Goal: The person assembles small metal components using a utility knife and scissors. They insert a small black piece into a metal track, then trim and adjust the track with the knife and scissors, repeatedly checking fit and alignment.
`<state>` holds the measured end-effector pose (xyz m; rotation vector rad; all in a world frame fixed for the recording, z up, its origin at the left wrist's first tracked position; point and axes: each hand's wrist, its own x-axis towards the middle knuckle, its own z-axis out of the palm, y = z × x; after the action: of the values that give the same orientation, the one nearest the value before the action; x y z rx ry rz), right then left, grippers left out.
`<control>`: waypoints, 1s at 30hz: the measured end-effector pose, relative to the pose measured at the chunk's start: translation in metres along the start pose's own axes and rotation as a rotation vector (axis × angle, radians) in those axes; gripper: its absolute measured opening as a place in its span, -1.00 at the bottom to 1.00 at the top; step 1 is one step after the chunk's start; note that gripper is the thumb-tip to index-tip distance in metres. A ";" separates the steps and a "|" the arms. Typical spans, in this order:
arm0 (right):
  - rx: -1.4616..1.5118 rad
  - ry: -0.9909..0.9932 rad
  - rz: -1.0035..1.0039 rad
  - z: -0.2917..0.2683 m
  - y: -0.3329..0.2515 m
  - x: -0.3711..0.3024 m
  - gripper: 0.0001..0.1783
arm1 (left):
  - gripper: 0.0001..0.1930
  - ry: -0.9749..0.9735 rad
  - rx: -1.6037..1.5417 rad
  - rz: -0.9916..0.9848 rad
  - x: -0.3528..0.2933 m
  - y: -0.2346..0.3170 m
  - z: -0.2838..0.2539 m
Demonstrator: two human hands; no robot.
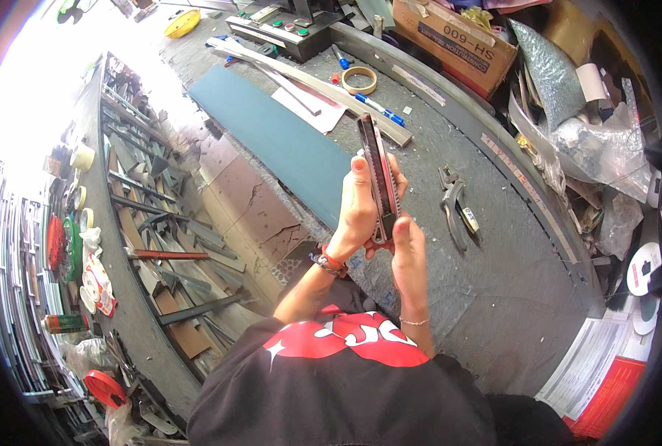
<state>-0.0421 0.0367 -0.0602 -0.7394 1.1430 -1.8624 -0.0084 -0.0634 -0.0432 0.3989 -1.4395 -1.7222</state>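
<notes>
2 hands (379,230) round metal strip (380,169)

Metal strip's (379,167) lower end behind fingers (401,227)

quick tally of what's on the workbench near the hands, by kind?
Held strip piece, in left hand and right hand: 1
Tape roll: 1
Blue markers: 2
Hand tool: 1
Teal board: 1
Long pale strip: 1
Total: 7

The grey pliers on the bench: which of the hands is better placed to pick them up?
Probably the right hand: the pliers lie on its side. The left hand wraps the narrow bar farther away.
</notes>
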 end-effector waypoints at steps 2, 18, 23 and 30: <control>-0.025 0.041 0.024 0.000 0.003 0.005 -0.51 | -0.38 -0.018 0.062 0.046 -0.002 -0.006 0.002; 0.291 0.161 0.218 -0.025 0.026 -0.029 -0.66 | -0.56 0.295 -0.348 -0.145 0.068 -0.045 -0.029; -0.036 0.262 0.190 -0.060 0.025 -0.032 -0.67 | -0.60 0.163 -0.380 -0.179 0.073 -0.080 -0.011; -0.069 0.335 0.216 -0.096 0.020 -0.042 -0.67 | -0.58 0.261 -0.340 -0.196 0.095 -0.101 -0.017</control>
<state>-0.0913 0.1093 -0.1213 -0.3287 1.4428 -1.8110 -0.0935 -0.1471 -0.1158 0.5675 -0.9256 -1.9473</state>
